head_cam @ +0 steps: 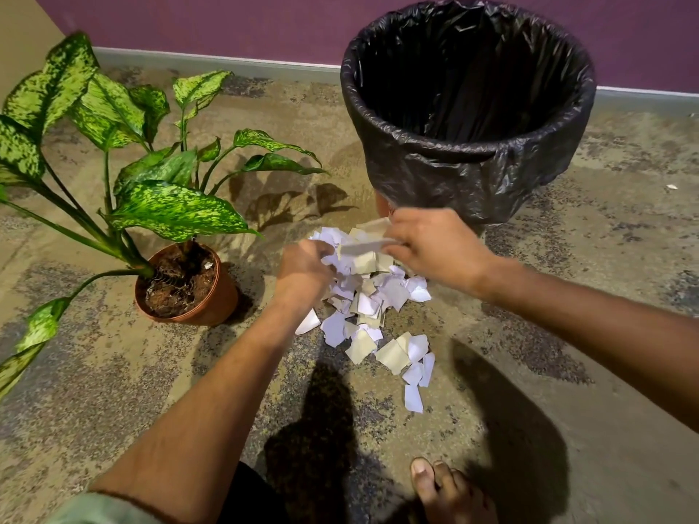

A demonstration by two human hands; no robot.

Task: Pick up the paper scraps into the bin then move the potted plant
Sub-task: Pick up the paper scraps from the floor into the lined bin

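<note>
A heap of white and beige paper scraps (pixel 374 315) lies on the floor between the plant and the bin. My left hand (pixel 302 272) is curled into the left edge of the heap and grips scraps. My right hand (pixel 431 245) holds several scraps, lifted a little above the heap's far end, just in front of the bin. The bin (pixel 469 107), lined with a black plastic bag, stands upright beyond the heap, and its inside looks dark. The potted plant (pixel 185 285), with speckled green leaves in a brown pot, stands left of the heap.
The floor is mottled brown and grey. A purple wall with a grey skirting (pixel 227 64) runs behind the plant and bin. My bare foot (pixel 450 489) shows at the bottom edge. One stray scrap (pixel 671 187) lies far right.
</note>
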